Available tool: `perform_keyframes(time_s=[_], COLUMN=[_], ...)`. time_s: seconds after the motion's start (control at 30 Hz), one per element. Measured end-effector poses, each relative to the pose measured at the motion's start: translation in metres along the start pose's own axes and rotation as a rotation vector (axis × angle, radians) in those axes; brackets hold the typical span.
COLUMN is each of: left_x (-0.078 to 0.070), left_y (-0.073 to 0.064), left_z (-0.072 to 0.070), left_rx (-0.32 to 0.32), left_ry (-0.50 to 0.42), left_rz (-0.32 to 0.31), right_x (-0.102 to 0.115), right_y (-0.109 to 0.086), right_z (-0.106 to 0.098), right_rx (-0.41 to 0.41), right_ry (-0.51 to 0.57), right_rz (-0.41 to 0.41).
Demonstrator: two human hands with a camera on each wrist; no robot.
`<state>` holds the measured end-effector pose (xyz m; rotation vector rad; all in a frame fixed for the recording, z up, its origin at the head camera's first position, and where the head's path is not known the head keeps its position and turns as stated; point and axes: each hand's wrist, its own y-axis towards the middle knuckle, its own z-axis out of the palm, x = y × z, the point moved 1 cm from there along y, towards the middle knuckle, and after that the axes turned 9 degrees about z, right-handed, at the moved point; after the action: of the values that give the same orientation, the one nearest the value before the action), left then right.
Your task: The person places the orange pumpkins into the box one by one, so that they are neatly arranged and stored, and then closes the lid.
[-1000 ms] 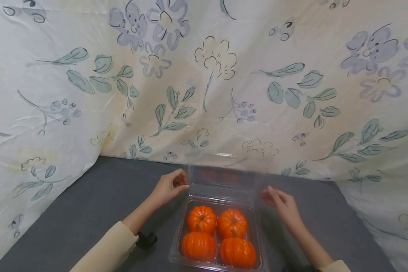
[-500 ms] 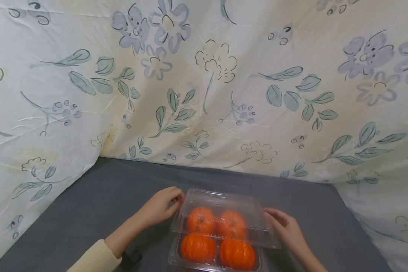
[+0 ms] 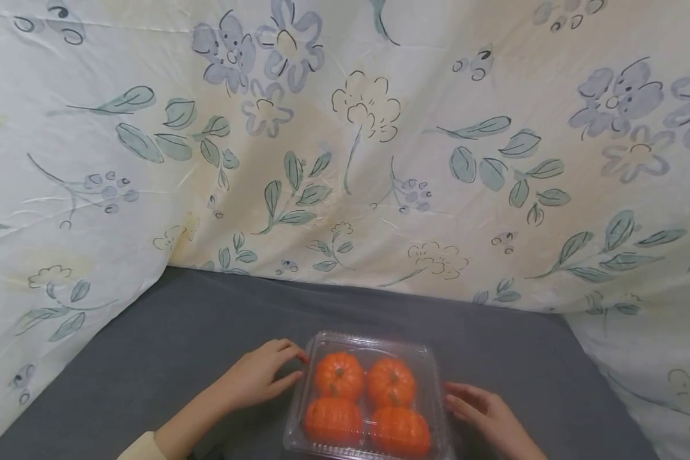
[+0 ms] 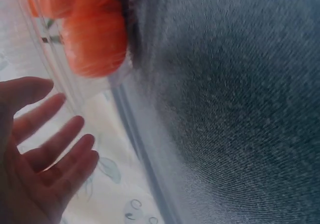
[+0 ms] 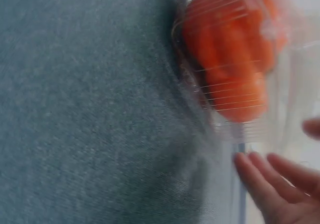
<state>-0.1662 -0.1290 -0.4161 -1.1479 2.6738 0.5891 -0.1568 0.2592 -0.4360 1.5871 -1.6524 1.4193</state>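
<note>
A clear plastic clamshell box (image 3: 296, 418) stands on the dark cloth in the head view. Its lid (image 3: 374, 340) lies down over several small orange pumpkins (image 3: 391, 381), set in two rows. On the left side, the fingers of my left hand (image 3: 259, 375) reach to the lid's back left edge, loosely bent. In the left wrist view that hand (image 4: 50, 149) has its fingers spread beside the box wall. My right hand (image 3: 485, 412) is at the box's right side, fingertips close to the rim. The right wrist view shows its fingers extended and somewhat blurred.
Dark grey cloth (image 3: 207, 319) covers the table under the box. Behind and along both sides hangs a pale curtain (image 3: 368, 211) printed with flowers and leaves. A cream sleeve (image 3: 144, 447) shows on the left forearm.
The lid, upright behind the pumpkins a second ago, has swung down toward the front over them. Both hands came forward with it, and their fingers have loosened at its sides.
</note>
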Motion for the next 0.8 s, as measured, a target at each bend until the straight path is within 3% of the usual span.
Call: perform_keyframes(time_s=[0.13,0.23,0.4,0.6,0.8], left_x=[-0.006,-0.009,-0.013,-0.015,-0.016], left_y=[-0.008,-0.012,-0.018,-0.023,-0.026], left_z=[-0.002,-0.003,-0.001,-0.001,0.001], left_rx=[0.050,0.087,0.111,0.084,0.051], left_ry=[-0.025,-0.064,-0.133,-0.172,-0.157], left_rz=[-0.024,-0.043,-0.068,-0.067,-0.095], right_x=[-0.005,-0.007,-0.010,-0.019,-0.026], right_y=[-0.002,-0.005,-0.010,-0.009,-0.008], right_z=[-0.005,-0.006,-0.006,-0.008,-0.008], right_rx=[0.213,0.324,0.403,0.525,0.608], right_ry=[0.004,0.009,0.044,0.094,0.117], right_rz=[0.098,0.144,0.146,0.076,0.127])
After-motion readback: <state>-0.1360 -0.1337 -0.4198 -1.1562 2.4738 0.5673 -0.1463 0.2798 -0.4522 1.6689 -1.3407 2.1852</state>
